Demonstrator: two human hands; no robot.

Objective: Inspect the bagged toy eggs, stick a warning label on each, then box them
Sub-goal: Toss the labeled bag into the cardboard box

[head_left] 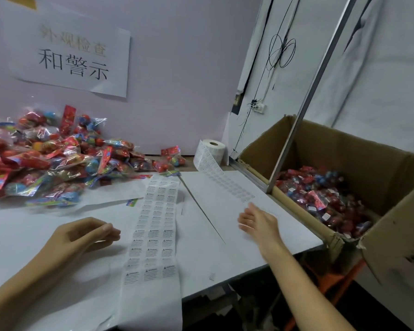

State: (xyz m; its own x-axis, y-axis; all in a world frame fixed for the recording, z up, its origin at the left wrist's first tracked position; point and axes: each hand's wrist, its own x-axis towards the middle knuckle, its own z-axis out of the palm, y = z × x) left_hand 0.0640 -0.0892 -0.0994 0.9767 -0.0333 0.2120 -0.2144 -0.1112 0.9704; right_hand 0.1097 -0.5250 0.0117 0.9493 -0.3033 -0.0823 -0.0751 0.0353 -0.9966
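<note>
Both hands are empty right now, looks like a gap between bags. The left hand (91,231) hovers over the white worktop (261,235) with fingers loosely curled, nothing in its grip. The right hand (257,219) is out flat and a bit blurry, fingers relaxed, grip released, sitting between the label strip (157,225) and the cardboard box (359,161).

The layout makes sense. The pile of bagged toy eggs (48,158) sits heaped at the left rear, within the left hand's reach, so I'd guess that side feeds. The strip of warning labels runs straight down the middle between both hands, easy to peel from. The label roll (212,149) stands at the back by the wall. The box is parked just off the right edge, already holding a layer of finished bags (320,197) with small white stickers showing.
</note>
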